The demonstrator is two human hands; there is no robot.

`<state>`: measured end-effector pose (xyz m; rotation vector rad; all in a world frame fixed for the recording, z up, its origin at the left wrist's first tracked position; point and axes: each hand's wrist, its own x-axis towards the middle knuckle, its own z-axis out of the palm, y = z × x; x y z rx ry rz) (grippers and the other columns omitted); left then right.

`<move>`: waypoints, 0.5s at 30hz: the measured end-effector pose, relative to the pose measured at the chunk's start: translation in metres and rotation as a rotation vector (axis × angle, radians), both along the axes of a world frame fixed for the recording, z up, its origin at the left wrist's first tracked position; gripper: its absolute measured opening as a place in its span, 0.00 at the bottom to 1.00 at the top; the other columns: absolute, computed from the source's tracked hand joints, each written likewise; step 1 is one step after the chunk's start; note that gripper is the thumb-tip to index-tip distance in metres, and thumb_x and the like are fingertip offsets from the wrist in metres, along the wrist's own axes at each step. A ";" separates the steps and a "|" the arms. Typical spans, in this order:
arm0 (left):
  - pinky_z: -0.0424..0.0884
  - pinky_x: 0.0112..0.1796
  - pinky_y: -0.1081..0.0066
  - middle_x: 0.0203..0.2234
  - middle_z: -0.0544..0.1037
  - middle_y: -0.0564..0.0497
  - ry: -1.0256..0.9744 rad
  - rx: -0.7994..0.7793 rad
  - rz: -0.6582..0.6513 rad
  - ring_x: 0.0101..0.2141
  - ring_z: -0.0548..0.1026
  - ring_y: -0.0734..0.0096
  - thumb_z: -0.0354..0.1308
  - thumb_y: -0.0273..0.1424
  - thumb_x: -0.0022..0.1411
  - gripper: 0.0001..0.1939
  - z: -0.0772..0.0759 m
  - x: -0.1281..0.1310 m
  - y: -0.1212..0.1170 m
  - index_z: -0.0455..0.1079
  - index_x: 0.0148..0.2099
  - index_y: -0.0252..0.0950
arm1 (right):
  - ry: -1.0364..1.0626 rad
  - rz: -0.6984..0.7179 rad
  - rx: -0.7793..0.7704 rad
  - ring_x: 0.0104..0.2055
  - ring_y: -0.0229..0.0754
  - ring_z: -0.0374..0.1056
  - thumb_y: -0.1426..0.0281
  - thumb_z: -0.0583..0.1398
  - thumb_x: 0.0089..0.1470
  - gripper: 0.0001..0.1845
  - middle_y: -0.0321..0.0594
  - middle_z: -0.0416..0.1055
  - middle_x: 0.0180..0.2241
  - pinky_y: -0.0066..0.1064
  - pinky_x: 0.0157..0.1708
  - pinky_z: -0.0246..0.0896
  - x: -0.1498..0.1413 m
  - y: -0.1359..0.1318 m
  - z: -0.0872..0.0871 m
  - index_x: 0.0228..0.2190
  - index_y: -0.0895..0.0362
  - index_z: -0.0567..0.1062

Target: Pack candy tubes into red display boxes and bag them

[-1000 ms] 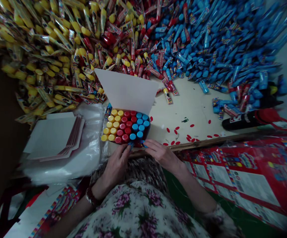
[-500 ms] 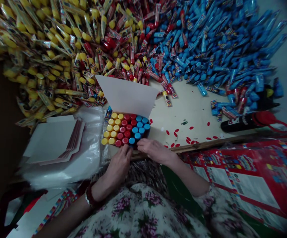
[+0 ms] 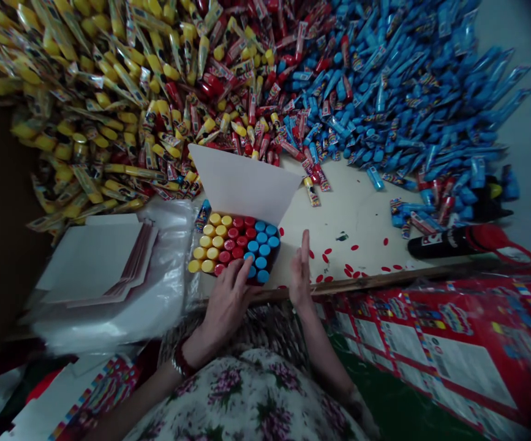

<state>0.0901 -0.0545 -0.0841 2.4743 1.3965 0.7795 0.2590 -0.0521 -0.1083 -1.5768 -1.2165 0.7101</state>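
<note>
From the head view, an open box (image 3: 233, 177) sits at the centre of the frame, its white flap (image 3: 260, 190) standing up at the back. Round caps (image 3: 236, 242) fill it in colour bands: yellow on the left, red in the middle, blue on the right. The left hand (image 3: 229, 293) lies over the near edge of the box, fingers reaching onto the red and blue caps; whether it grips anything cannot be told, as the hand hides what is beneath. The right hand (image 3: 301, 275) is off to the right of the box, open and edge-on with fingers stretched out, with nothing visible in it. A small blue tube (image 3: 202, 215) lies just beside the box's left side. A great pile of wrapped tubes (image 3: 380, 116) (yellow at upper left, red between, blue at upper right) covers the back of the counter (image 3: 361, 214). Red oval bits (image 3: 348, 269) dot the bare part, right of centre. White cards (image 3: 95, 260) lie stacked on clear plastic (image 3: 171, 269) at left, and a dark bottle (image 3: 444, 242) rests on its side at right.
</note>
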 end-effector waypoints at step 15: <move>0.66 0.55 0.60 0.66 0.51 0.44 -0.860 -0.722 0.024 0.60 0.61 0.64 0.20 0.52 0.65 0.38 -0.050 -0.065 0.096 0.42 0.69 0.39 | 0.254 0.185 0.021 0.67 0.42 0.44 0.49 0.30 0.61 0.35 0.39 0.46 0.66 0.54 0.62 0.44 -0.014 0.048 -0.063 0.65 0.49 0.43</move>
